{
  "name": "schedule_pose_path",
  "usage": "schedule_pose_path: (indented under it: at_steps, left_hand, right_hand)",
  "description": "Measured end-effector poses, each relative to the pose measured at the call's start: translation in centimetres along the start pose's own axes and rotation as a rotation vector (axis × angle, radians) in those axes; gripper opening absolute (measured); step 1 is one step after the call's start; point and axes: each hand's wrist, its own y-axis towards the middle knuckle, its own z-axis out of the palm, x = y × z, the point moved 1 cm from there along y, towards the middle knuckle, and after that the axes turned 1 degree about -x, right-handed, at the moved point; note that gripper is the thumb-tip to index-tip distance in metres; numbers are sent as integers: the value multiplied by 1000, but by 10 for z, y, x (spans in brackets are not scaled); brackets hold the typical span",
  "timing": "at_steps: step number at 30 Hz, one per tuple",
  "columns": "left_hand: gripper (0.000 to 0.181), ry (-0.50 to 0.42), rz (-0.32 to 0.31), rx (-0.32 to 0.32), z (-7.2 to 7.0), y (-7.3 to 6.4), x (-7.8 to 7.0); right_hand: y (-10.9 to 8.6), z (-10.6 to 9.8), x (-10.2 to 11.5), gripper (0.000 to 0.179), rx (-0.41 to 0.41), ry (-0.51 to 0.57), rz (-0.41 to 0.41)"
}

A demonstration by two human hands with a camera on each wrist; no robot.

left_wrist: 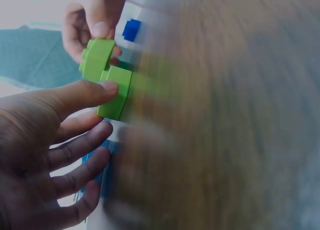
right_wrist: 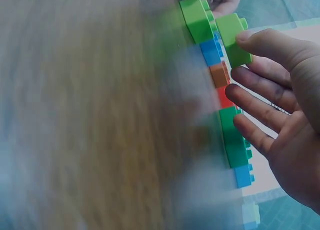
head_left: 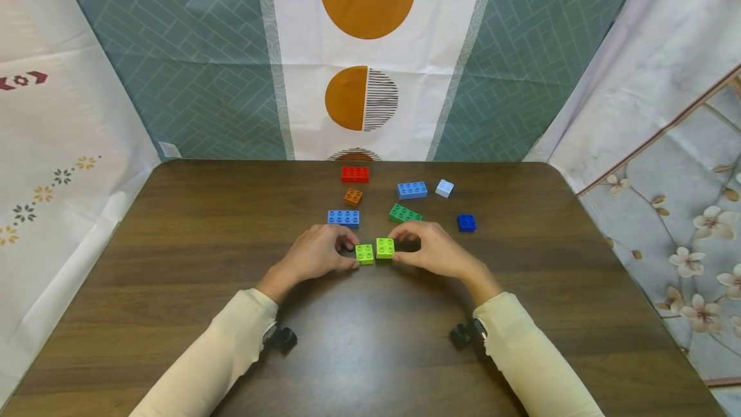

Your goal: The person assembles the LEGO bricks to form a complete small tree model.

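Two lime-green toy bricks with studs on top are side by side near the middle of the table. My left hand (head_left: 317,253) pinches the left lime brick (head_left: 364,254) between thumb and fingers, and that brick sits on the tabletop. The other lime brick (head_left: 384,248) is gripped by my right hand (head_left: 431,250). In the right wrist view this raised lime brick (right_wrist: 233,39) is held a little above the table, higher than its neighbour (right_wrist: 196,20). From the head a narrow gap shows between the two bricks.
Behind the hands lie a light-blue brick (head_left: 343,218), a green brick (head_left: 404,213), an orange brick (head_left: 353,197), a red brick (head_left: 355,174) and another blue brick (head_left: 411,190). A pale brick (head_left: 444,188) and a dark-blue brick (head_left: 466,222) are to the right on the brown table (head_left: 231,211).
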Motion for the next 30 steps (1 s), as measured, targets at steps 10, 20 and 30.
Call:
schedule_pose_path:
  at_steps: [10, 20, 30]
  left_hand:
    - [32, -7, 27, 5, 5, 4, -2]
    - [33, -6, 44, -6, 6, 5, -2]
    - [34, -9, 32, -8, 9, 6, -2]
  right_hand:
    - [4, 8, 7, 34, -11, 31, 1]
    - [8, 12, 13, 33, 8, 44, -20]
    - [11, 15, 16, 33, 34, 37, -2]
